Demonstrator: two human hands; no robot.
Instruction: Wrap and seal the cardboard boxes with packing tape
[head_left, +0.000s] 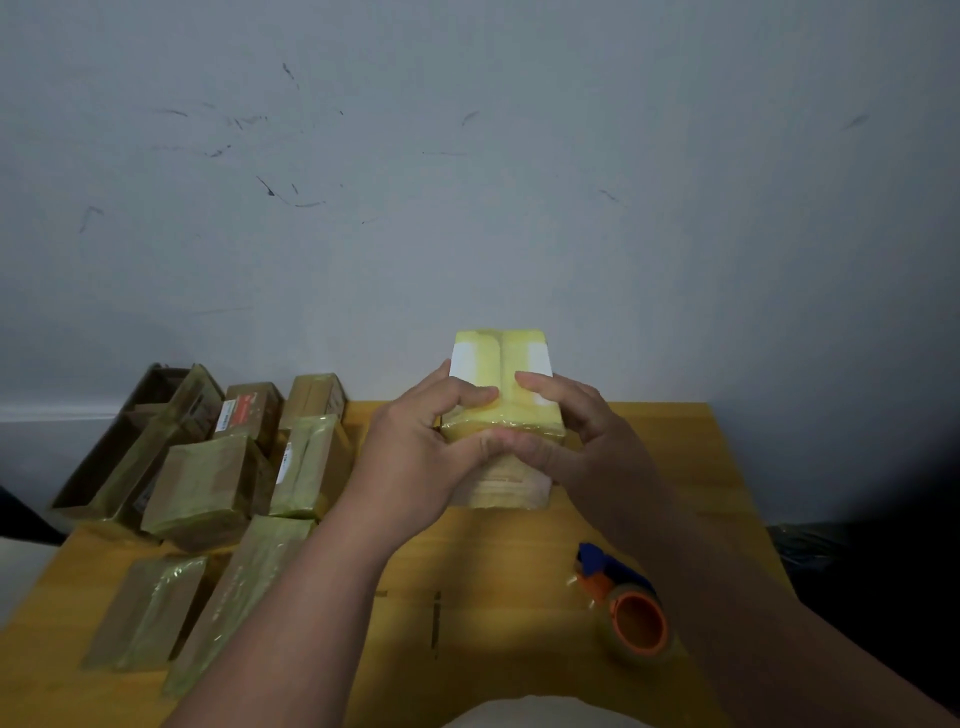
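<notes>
Yellow wooden table (665, 467), bearing a cluster of tape-wrapped brown cardboard boxes (208, 488) at left, an orange-and-blue tape dispenser with clear roll (631, 608) at right.

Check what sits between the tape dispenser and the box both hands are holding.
Nothing: in the head view only bare yellow table lies between the tape dispenser and the held box; the right hand and its forearm run alongside.

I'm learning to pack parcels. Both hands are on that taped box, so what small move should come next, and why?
Probably set the yellowish tape-wrapped cardboard box down beside the pile of taped brown boxes. Tape already covers its visible faces, the left hand and right hand both grip it, and the orange-cored tape dispenser lies unused on the yellow table.
</notes>
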